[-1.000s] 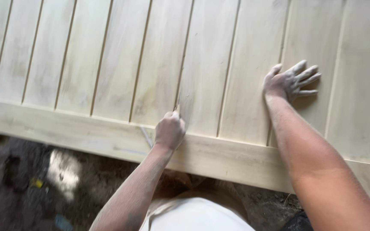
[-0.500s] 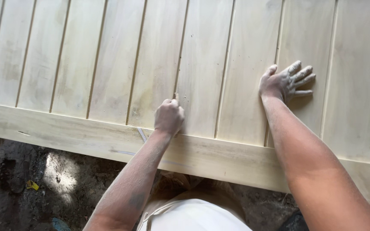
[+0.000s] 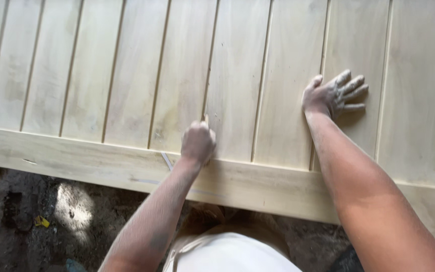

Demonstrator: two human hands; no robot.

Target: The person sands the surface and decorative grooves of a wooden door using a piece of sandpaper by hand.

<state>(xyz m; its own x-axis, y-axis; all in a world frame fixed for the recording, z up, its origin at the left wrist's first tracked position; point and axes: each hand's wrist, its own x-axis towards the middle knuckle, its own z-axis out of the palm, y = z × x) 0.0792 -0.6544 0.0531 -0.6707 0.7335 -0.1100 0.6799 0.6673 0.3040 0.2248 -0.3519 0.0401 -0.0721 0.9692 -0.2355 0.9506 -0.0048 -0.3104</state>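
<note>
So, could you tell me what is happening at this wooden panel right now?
A person leans over a pale wooden panel of grooved boards. The left hand is closed in a fist at a groove, just above the bottom rail, perhaps around a small tool that is barely visible. The right hand lies flat, fingers spread, on the boards. Both are dusty.

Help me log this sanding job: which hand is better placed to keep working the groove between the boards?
Probably the left hand: it is fisted right on the groove of the wooden panel, while the right hand lies flat, fingers spread, two boards away.
</note>
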